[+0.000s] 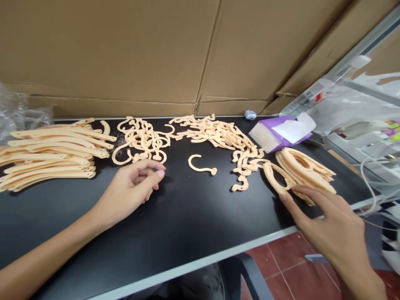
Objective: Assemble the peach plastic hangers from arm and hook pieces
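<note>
My right hand (331, 221) pinches the near end of a peach plastic hanger piece (273, 178) with an oval opening, between thumb and fingers. This piece is at the edge of a stack of similar hanger pieces (308, 168). My left hand (133, 185) hovers over the table with its fingers curled and the thumb against the index finger; nothing shows in it. Just beyond it lies a pile of hanger hooks (142, 137). A single hook (201, 169) with a round knob end lies between my hands. Small S-shaped pieces (245, 162) lie left of the right hand.
Long curved hanger arms (56, 154) are stacked at left, by clear plastic wrap (21, 108). More small peach parts (209, 131) lie along the back. A purple tissue pack (275, 131) stands at back right. Cardboard (125, 54) walls the far side of the black table (181, 233).
</note>
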Tool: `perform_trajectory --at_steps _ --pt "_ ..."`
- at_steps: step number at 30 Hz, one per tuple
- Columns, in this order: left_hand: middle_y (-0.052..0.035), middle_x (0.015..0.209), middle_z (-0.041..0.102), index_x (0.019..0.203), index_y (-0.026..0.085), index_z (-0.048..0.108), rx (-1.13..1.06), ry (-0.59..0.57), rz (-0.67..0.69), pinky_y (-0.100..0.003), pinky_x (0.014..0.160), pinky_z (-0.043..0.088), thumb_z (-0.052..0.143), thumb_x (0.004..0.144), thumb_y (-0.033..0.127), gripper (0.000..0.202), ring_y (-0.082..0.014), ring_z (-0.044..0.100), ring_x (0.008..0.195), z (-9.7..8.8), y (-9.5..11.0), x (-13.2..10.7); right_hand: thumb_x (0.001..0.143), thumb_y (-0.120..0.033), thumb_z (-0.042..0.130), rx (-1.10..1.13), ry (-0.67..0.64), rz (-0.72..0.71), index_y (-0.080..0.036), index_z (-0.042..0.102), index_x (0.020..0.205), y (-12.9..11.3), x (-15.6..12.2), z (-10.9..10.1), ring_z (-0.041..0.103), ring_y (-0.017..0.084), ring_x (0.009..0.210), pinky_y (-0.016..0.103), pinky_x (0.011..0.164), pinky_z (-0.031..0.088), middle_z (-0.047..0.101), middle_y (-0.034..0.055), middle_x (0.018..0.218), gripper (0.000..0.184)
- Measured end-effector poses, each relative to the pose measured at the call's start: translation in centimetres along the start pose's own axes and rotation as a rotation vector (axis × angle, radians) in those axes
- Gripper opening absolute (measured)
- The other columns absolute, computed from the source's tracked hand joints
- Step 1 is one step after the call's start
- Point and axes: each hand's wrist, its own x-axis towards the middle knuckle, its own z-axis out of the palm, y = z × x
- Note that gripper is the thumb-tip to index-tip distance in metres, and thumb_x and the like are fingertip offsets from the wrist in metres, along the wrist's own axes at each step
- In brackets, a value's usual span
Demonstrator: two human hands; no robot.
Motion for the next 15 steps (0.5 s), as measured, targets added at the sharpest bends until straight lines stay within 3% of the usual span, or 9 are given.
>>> perform_trajectory --at_steps 6,15 --pt "0.0033 0.058 0.059 0.093 0.017 0.067 0.031 0.006 -0.010 -0.018 0.042 0.040 0.064 0.082 0.043 0.028 -0.0077 0.047 0.043 0.0 0.1 0.0 0.090 -0.047 0.061 0.033 -0.034 0.080 -0.020 0.068 0.098 -0.4 -0.6 -0.2 0.067 0.033 0.100 0.051 0.093 0.051 0.071 0.0129 0.105 0.029" --pt "0.0032 0.059 0.059 0.093 0.017 0.066 0.028 0.003 -0.003 -0.019 0.042 0.039 0.065 0.082 0.044 0.029 -0.0081 0.046 0.043 0.0 0.0 0.1 0.082 -0.054 0.068 0.069 0.092 0.238 -0.022 0.068 0.099 -0.7 -1.5 -2.7 0.068 0.034 0.085 0.051 0.082 0.054 0.070 0.0115 0.095 0.036"
